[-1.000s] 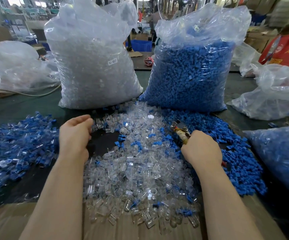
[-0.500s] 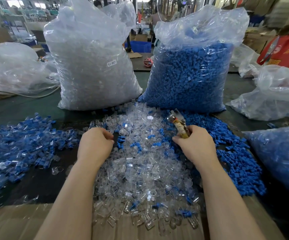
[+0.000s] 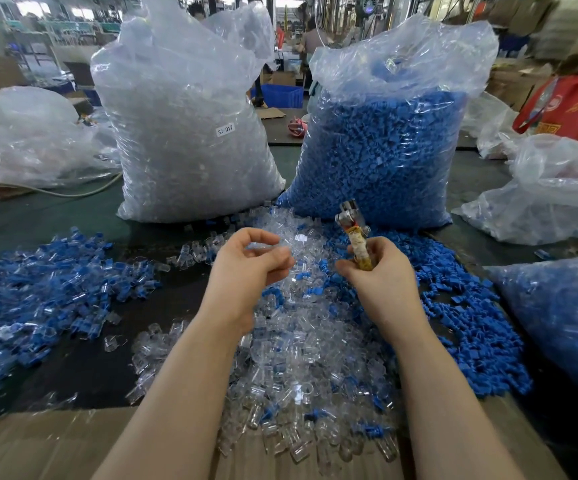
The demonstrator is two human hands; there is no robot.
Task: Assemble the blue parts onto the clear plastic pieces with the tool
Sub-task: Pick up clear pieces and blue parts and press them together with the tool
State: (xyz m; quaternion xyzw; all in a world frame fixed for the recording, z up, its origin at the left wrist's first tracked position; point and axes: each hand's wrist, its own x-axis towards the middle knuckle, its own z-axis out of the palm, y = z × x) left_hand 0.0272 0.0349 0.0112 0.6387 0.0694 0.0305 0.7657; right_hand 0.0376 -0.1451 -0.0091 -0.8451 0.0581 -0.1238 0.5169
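Two hands over clear pcs (image 3: 301,341), L hand (image 3: 246,268) fingers pinching clear pc, R hand (image 3: 377,275) fingers gripping tool (image 3: 353,230).

Both forearms bare, reaching forward from the lower edge and converging toward the middle. Left hand (image 3: 246,268) raised, palm turned inward to the right, fingers loosely curled with thumb and forefinger tips drawn close together near the top; whether anything is pinched there cannot be told. Right hand (image 3: 377,271) raised level with the left, just beside it but apart, back of the hand toward the camera, fingers and thumb wrapped round a wrapped tool handle (image 3: 360,247) held upright. Wrists slightly bent upward.
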